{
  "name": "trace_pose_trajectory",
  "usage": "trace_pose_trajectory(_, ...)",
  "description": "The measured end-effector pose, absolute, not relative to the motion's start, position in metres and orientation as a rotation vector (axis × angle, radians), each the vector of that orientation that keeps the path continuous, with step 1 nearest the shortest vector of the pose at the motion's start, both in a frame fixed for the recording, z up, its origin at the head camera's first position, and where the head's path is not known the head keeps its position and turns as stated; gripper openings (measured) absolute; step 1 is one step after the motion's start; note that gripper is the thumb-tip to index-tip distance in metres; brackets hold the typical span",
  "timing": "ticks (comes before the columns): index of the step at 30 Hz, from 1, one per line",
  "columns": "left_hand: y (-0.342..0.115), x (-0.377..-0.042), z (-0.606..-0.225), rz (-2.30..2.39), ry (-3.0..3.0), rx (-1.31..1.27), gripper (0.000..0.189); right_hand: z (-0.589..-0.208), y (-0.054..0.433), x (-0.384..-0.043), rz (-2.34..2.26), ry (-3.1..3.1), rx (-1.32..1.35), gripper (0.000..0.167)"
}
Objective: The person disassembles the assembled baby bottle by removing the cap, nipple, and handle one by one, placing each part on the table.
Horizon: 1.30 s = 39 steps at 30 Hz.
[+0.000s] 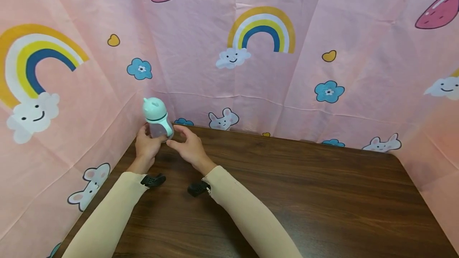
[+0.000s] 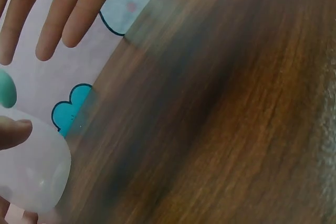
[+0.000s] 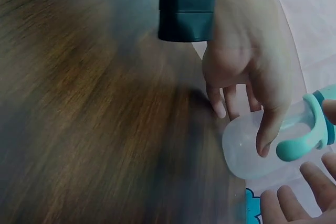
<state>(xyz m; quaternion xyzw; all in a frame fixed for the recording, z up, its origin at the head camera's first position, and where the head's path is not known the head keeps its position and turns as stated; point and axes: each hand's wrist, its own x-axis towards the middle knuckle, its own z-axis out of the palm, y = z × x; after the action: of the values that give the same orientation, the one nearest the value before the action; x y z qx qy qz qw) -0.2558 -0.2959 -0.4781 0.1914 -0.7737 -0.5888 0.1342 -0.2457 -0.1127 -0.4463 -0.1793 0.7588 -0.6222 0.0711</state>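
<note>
Bottle (image 1: 156,122), mint-capped with a clear body, was left of centre in the head view, over the table's far left corner. Its long axis ran steeply from cap at upper left to base at lower right, so it leaned a little, cap upward; whether the base met the wood, I could not tell. The handle (image 1: 167,127) faced right.

At the far left, the pink curtain (image 1: 104,118) rose beside the table's edge. A pale left sleeve (image 1: 104,218) came up from the lower left, a black wrist device (image 1: 153,180) at its cuff. The left hand (image 1: 146,146) gripped the body, thumb across its front, fingers behind.

Just right of it, the right hand (image 1: 189,145) reached in with fingers straight and apart, close to the body; contact was unclear. Below it came another black device (image 1: 198,188) and the right sleeve (image 1: 251,214). Dark wood of the table (image 1: 322,186) filled the lower right.
</note>
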Motion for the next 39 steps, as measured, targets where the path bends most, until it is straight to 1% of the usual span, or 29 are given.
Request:
trace_pose_trajectory(10, -0.288, -0.249, -0.476, -1.527, -2.436, 0.454, 0.098, -0.445, -0.111, -0.248, -1.892, 2.306, -0.464, 0.055)
trace_pose_trajectory(21, -0.283, -0.241, -0.479, -1.396, -2.560, 0.297, 0.102, -0.454, -0.096, -0.251, -1.937, 2.306, -0.524, 0.053)
trace_pose_trajectory(31, -0.275, -0.241, -0.480, -1.334, -2.637, 0.266, 0.098, -0.455, -0.078, -0.253, -1.967, 2.320, -0.559, 0.050)
trace_pose_trajectory(39, -0.266, -0.242, -0.492, -1.297, -2.602, 0.168, 0.098, -0.456, -0.061, -0.252, -1.961, 2.368, -0.622, 0.050)
